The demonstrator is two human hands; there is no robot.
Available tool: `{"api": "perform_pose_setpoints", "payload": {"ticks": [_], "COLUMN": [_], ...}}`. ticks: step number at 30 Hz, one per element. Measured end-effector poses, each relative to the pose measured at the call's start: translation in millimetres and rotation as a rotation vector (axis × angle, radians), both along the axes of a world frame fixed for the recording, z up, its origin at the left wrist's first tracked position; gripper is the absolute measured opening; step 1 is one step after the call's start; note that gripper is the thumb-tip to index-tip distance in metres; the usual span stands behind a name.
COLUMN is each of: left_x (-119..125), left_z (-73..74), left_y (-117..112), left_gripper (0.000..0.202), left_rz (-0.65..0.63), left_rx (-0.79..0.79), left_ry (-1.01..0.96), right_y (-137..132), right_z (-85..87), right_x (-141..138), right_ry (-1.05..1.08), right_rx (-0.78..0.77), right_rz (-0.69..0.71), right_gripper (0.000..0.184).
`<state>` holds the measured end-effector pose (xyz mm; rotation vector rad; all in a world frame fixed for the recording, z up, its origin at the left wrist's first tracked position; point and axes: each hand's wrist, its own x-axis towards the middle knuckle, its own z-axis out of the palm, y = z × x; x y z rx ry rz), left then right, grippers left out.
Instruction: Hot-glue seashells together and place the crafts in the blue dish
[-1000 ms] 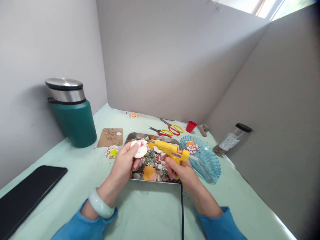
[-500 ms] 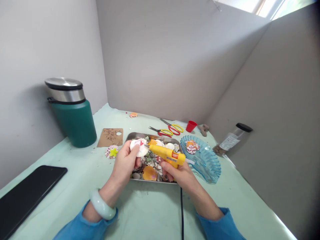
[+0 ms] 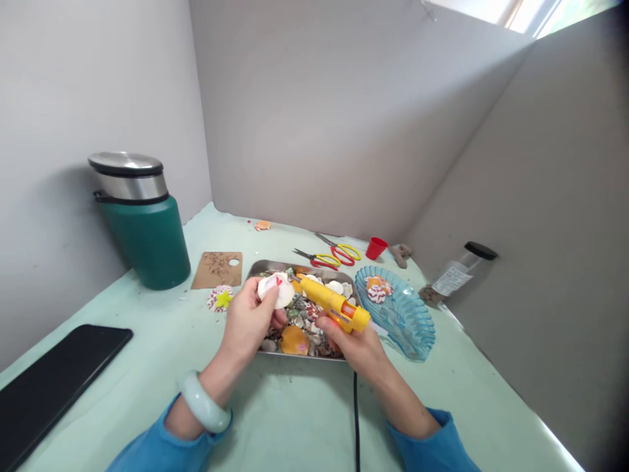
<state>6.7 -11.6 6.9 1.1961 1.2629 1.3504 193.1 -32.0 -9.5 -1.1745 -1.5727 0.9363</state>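
Note:
Pinched in my left hand (image 3: 249,321) is a white scallop shell (image 3: 284,296) with a small red mark on its face. My right hand (image 3: 356,341) is wrapped round a yellow hot glue gun (image 3: 329,300), whose nozzle points up and left, close to the shell's right edge. A clear glue stick (image 3: 378,329) sticks out of the gun's rear. Below both hands lies a metal tray (image 3: 304,357) full of mixed shells, among them an orange shell (image 3: 295,341). My hands hide parts of the tray.
A blue shell-shaped dish (image 3: 417,328) with striped shells stands on the right. Behind the tray are two pairs of scissors (image 3: 324,261) and a red cup (image 3: 376,248). On the left are a green bottle (image 3: 147,242), a phone (image 3: 63,380) and a brown card (image 3: 209,272). A black cord (image 3: 356,419) runs toward me.
The glue gun has turned slightly, its rear end shifting down and right. The shell has moved a little to the right and its angle has changed slightly.

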Motion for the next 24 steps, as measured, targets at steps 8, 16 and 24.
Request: {"api": "perform_pose_setpoints", "payload": {"ticks": [8, 16, 24], "left_x": [2, 2, -1], "left_z": [-2.8, -2.4, -3.9], "left_y": [1, 0, 4], "left_gripper": [0.03, 0.03, 0.031], "left_rz": [0.027, 0.053, 0.1], "left_rx": [0.008, 0.028, 0.036], "left_ry": [0.07, 0.074, -0.075], "right_y": [-2, -2, 2], "right_z": [-1.2, 0.5, 8.3], "right_x": [2, 1, 9], "right_ry": [-0.108, -0.069, -0.398], "right_rx": [0.046, 0.036, 0.121], "right_rz": [0.024, 0.026, -0.021], "right_gripper": [0.022, 0.018, 0.027]}}
